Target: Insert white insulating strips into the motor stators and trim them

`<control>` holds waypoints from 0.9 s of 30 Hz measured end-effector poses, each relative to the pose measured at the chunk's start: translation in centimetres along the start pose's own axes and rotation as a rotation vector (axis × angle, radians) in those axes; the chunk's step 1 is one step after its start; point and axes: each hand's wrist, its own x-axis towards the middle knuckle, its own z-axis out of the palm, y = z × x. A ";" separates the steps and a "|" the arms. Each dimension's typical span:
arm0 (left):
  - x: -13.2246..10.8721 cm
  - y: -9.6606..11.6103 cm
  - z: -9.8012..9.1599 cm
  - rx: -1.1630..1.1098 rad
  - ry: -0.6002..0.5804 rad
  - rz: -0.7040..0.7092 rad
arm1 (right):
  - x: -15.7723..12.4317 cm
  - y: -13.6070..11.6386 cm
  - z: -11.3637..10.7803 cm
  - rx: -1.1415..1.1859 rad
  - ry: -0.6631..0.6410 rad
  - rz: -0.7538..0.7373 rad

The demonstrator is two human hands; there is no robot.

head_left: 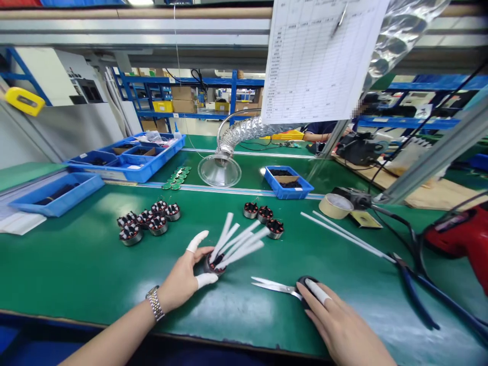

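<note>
My left hand (pixel 186 274), with white finger cots on thumb and forefinger, pinches a small round motor stator (pixel 214 265) resting on the green mat. Several white tubes (pixel 240 243) fan up and to the right from that stator. My right hand (pixel 335 325) lies low on the mat with its fingers on the black handle of a pair of scissors (pixel 280 286), whose blades point left and lie slightly apart. A white cot covers one right finger.
A cluster of stators (pixel 148 223) sits at the left and three stators (pixel 264 215) lie behind the tubes. Tape roll (pixel 335 205), long white tubes (pixel 345 236), blue pliers (pixel 415 292) and a red tool (pixel 463 239) lie right. Blue trays (pixel 125 157) and a fume funnel (pixel 219 170) stand behind.
</note>
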 end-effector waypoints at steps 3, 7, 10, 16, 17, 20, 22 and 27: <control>-0.5 0.1 -0.9 0.080 0.021 -0.028 | -0.1 0.2 -0.5 -0.016 -0.033 -0.040; -0.1 0.2 -1.0 0.000 -0.123 -0.027 | 0.4 0.3 -1.2 0.059 -0.104 -0.022; 0.8 0.1 -0.9 -0.041 -0.290 -0.019 | 1.2 0.1 -1.4 0.094 -0.111 0.020; 0.5 1.1 -1.9 0.153 -0.179 0.048 | 1.8 0.0 -2.4 0.277 -0.168 0.157; 0.1 1.5 -2.0 0.241 -0.082 0.071 | 1.8 0.0 -2.7 0.352 -0.198 0.183; -1.1 2.5 -1.4 0.536 0.143 0.110 | 2.1 -0.2 -3.3 0.549 -0.273 0.229; -1.6 3.0 -0.3 0.670 0.148 0.087 | 2.9 -0.4 -3.4 0.623 -0.304 0.223; -0.9 3.9 2.5 0.735 0.053 0.125 | 5.8 -1.0 -2.9 0.703 -0.353 0.169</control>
